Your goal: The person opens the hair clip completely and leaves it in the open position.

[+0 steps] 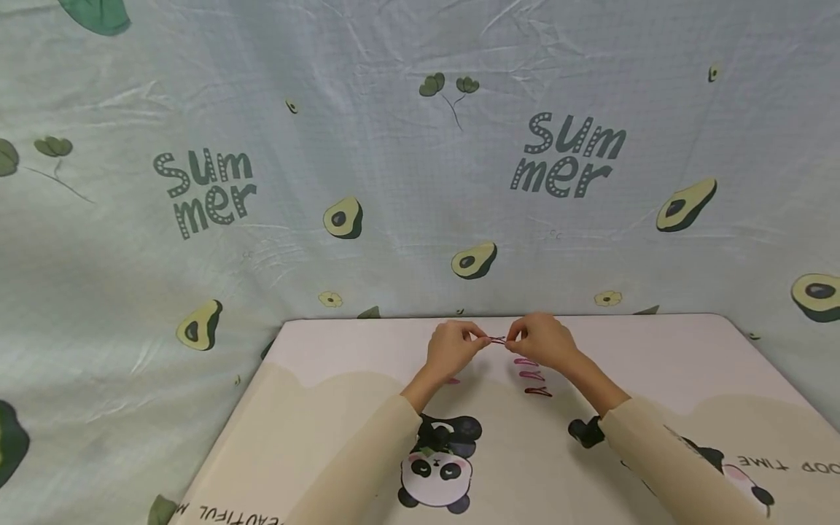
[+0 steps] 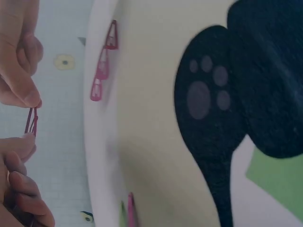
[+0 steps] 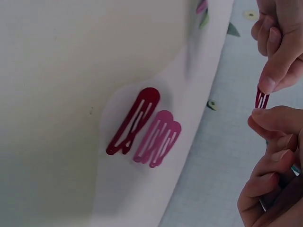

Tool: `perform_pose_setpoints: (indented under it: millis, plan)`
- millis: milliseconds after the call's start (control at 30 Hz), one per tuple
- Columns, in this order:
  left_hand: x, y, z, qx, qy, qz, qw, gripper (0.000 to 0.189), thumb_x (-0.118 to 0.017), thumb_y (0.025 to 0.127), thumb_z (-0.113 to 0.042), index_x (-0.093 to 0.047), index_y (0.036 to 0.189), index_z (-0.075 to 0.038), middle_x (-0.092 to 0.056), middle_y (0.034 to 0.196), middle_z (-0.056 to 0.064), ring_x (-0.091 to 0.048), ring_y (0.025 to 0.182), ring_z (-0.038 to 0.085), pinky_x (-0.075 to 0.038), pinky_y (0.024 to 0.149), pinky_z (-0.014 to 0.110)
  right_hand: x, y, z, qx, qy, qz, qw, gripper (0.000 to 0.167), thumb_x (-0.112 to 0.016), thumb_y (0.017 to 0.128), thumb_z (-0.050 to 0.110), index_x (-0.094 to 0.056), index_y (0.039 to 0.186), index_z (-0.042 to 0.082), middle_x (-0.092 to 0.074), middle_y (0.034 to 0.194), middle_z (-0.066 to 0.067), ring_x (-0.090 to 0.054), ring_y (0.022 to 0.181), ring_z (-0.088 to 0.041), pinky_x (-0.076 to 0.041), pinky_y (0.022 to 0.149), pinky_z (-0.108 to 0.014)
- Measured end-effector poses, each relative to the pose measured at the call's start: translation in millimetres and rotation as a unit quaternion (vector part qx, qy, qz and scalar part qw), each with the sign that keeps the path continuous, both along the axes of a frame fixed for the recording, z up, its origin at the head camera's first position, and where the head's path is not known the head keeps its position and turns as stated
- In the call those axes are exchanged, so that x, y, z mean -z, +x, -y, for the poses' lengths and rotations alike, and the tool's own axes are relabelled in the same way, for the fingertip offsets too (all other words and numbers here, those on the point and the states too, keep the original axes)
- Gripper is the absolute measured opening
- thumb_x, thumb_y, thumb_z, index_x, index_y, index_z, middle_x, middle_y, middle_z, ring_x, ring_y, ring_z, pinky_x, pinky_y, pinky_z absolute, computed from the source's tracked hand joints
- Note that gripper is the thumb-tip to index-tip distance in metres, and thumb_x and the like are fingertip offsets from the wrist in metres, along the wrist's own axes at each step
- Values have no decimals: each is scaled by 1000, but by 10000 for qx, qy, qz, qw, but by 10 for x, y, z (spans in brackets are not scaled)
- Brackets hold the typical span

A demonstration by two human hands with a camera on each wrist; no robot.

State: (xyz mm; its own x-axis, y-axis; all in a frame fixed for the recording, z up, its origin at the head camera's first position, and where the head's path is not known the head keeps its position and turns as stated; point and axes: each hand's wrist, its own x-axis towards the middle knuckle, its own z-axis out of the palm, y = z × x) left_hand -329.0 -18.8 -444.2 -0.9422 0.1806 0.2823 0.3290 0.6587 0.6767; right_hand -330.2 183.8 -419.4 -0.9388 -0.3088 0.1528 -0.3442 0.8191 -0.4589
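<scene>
Clip in hand: dark red hair clip [image 3: 262,99], held up between both hands near the middle of the table's [image 1: 328,437] far edge; its tongue shows as thin strands, too small to tell if sprung
Left hand [image 1: 454,346]: thumb and fingertip pinching one end of that clip, other fingers curled in
Right hand [image 1: 541,341]: pinching the opposite end, other fingers curled in too
Row on right: three clips on the table just below the right hand, running from near the far edge toward the near edge; two pink clips [image 3: 147,142] farther out, darker red clip [image 3: 127,124] nearest the person; tongues stand away from the frames, so all look sprung open
Pair on left: pink clip [image 2: 131,208] and green clip [image 2: 123,215] side by side near the left wrist, green nearer the far edge; seen slim and blurred, cannot tell if open or snapped flat
Progress, judged: the row of three looks dealt with; clip in hand looks mid-step, not yet laid down; left pair probably waiting, so perhaps past halfway
Ground: panda print [image 1: 436,477] toward the near edge, avocado-print cloth [image 1: 394,146] beyond the far edge
</scene>
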Motion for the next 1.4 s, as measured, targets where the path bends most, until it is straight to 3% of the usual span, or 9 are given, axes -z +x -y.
perform_pose_setpoints:
  millis: [233, 400, 600, 800, 1100, 1400]
  plan:
    - [92, -9, -26, -11, -376, 501, 9980, 12, -81, 89, -29, -84, 91, -18, -64, 64, -5, -50, 53, 7, -36, 45, 24, 124, -38, 31, 105, 409, 415, 9982, 7, -78, 87, 21, -79, 86, 14, -68, 81, -1, -55, 68, -17, -45, 54, -29]
    - [127, 8, -26, -5, -867, 533, 9948, 11, -80, 89, -28, -84, 90, -18, -73, 78, -3, -53, 62, 7, -39, 50, 24, 227, -37, 63, 125, 445, 527, 9975, 6, -78, 87, 21, -79, 86, 15, -70, 84, -1, -55, 68, -17, -44, 54, -29]
    - [204, -9, -54, -44, -1132, 455, 9925, 7, -80, 88, -24, -84, 87, -18, -79, 90, -1, -60, 70, 10, -40, 54, 25, 306, -27, 95, 280, 556, 575, 9964, 4, -78, 85, 20, -78, 82, 18, -71, 84, -1, -56, 68, -18, -43, 54, -32]
    - [291, -43, -89, -179, -1265, 428, 9909, 6, -80, 85, -24, -84, 83, -21, -80, 93, -1, -68, 78, 15, -44, 57, 28, 358, 1, 113, 283, 634, 604, 9958, 6, -75, 87, 17, -78, 82, 18, -68, 72, 3, -58, 64, -17, -43, 54, -33]
    - [312, -15, -95, -326, -1312, 385, 9901, 5, -81, 85, -24, -84, 84, -21, -79, 90, -1, -69, 75, 19, -44, 55, 30, 397, -15, 151, 337, 730, 381, 9960, 7, -75, 84, 17, -76, 78, 18, -70, 82, -2, -55, 68, -19, -43, 55, -36]
    - [295, -7, -108, -410, -1266, 396, 9903, 6, -81, 86, -23, -85, 86, -19, -80, 91, 1, -67, 71, 18, -44, 55, 30, 387, -39, 162, 376, 677, 480, 9958, 6, -74, 85, 17, -77, 80, 18, -71, 85, -3, -56, 69, -20, -43, 56, -36]
